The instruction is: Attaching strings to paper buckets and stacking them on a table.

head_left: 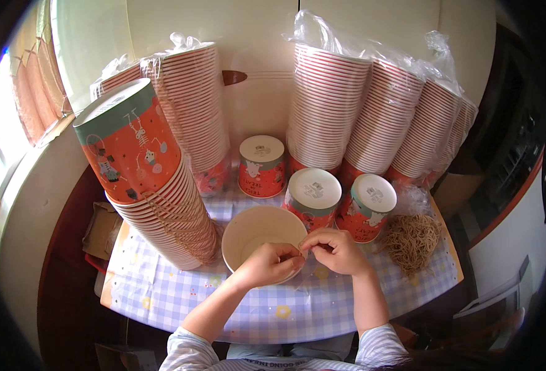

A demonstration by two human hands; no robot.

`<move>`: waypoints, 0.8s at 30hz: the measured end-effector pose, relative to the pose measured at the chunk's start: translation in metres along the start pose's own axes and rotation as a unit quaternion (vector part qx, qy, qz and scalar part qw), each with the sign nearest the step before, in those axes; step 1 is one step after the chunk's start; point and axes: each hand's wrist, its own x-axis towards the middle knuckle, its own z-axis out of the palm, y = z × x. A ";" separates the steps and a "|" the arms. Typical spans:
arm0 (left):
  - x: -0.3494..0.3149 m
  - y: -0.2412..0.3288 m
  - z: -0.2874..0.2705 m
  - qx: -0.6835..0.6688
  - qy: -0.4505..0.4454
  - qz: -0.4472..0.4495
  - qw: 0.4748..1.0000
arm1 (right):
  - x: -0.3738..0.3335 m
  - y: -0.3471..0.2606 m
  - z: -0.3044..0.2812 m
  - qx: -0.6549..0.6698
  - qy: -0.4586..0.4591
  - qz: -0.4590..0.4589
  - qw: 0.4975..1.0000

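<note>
An open paper bucket (257, 226) with a cream inside stands upright on the table before me. My left hand (270, 264) crosses its near right rim, thumb and fingers pinched together. Close beside it, my right hand (336, 250) is also pinched, its fingertips almost meeting those of the left at the rim. Whatever lies between the fingertips is too small to make out. Behind my right hand, two printed red and green paper buckets, a middle one (315, 187) and a right one (375, 193), stand upside down.
A tall nested bucket stack (133, 145) leans at the left, with brown cords (174, 216) draped down it. Plastic-wrapped stacks (328, 102) line the back. Another upturned bucket (262, 150) stands between them. A heap of brown cords (412, 242) lies right on the checked tablecloth (223, 315).
</note>
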 end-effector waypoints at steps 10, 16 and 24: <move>0.002 -0.004 -0.004 -0.021 0.004 0.016 1.000 | 0.002 0.000 -0.003 -0.094 -0.020 -0.037 0.995; 0.002 -0.006 -0.007 -0.071 -0.013 0.001 0.997 | 0.001 -0.006 0.000 -0.135 -0.037 -0.021 0.990; 0.003 -0.009 -0.010 -0.096 -0.029 -0.006 0.995 | -0.002 -0.021 0.005 -0.173 -0.034 -0.041 0.983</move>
